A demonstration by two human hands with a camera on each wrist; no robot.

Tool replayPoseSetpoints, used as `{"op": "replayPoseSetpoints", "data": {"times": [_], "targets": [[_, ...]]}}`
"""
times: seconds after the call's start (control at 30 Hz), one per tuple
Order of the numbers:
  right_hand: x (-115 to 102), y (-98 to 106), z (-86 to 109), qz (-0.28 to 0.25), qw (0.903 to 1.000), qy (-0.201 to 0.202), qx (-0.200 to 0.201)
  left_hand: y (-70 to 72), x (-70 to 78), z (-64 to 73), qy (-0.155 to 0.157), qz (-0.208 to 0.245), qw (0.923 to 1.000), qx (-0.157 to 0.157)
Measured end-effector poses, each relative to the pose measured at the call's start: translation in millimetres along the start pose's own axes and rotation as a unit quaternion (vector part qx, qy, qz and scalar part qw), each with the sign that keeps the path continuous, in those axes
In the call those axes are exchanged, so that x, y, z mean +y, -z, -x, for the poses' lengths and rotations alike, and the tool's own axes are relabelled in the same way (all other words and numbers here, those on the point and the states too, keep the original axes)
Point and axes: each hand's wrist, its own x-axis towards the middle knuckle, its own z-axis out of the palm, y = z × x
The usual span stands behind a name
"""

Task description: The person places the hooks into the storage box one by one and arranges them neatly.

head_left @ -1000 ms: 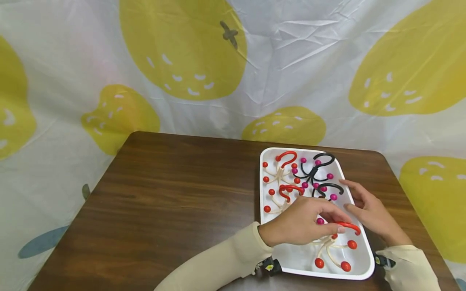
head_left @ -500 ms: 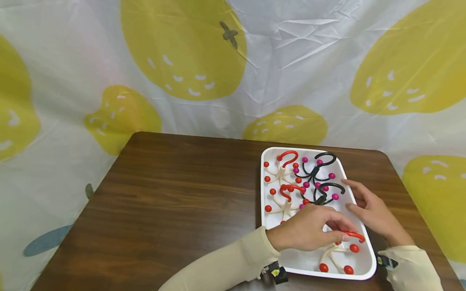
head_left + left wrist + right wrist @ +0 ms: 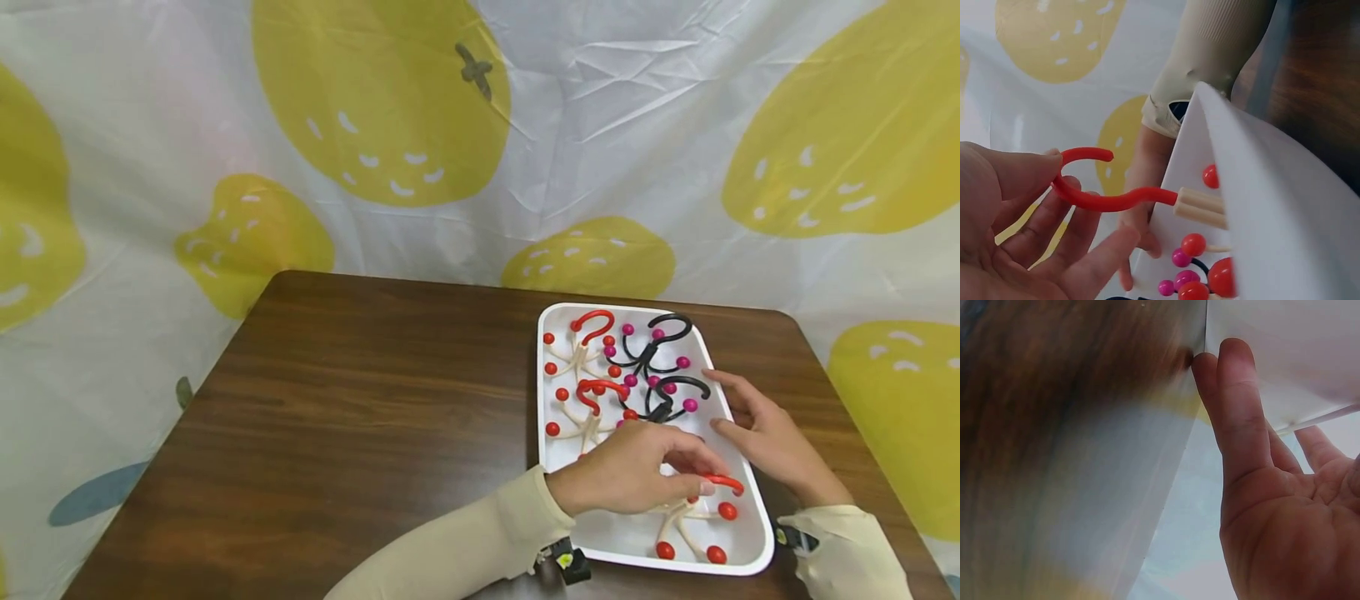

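My left hand (image 3: 626, 473) reaches over the near part of a white tray (image 3: 611, 535). Its thumb and forefinger pinch the curved red handle of a scalp massager (image 3: 1097, 201), which has beige prongs tipped with red balls; the other fingers stay loose. In the head view, the massager's prongs sit low within the near right corner of the tray. My right hand (image 3: 768, 433) is at the tray's right side, fingertips and thumb touching the rim. In the right wrist view its fingers (image 3: 1244, 419) lie fairly straight against the outer wall.
Two more beige massagers with red handles (image 3: 591, 435) lie along the tray's left side. Beside them are black massagers (image 3: 647, 357) with pink balls. The tray stands on a brown wooden table (image 3: 360, 400), against a lemon-print curtain (image 3: 405, 242).
My left hand has shifted slightly toward me with the massager since a second ago, and hardly moved in the last half second. My right hand has stayed at the tray's edge.
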Motion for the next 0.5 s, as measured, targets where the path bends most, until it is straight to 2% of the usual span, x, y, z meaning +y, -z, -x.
{"op": "replayPoseSetpoints", "data": {"times": [0.27, 0.33, 0.5], "targets": [[-5, 1, -0.9, 0.013, 0.9996, -0.018, -0.015, 15.9, 4.8, 8.7, -0.006, -0.017, 0.9994, 0.031], [-8, 1, -0.2, 0.017, 0.9994, -0.023, -0.018, 22.9, 3.6, 12.9, -0.010, -0.013, 0.9991, 0.040], [-22, 3, 3.3, 0.055, 0.9983, -0.015, -0.009, 46.4, -3.9, 29.1, 0.011, 0.010, 0.9966, 0.081]]}}
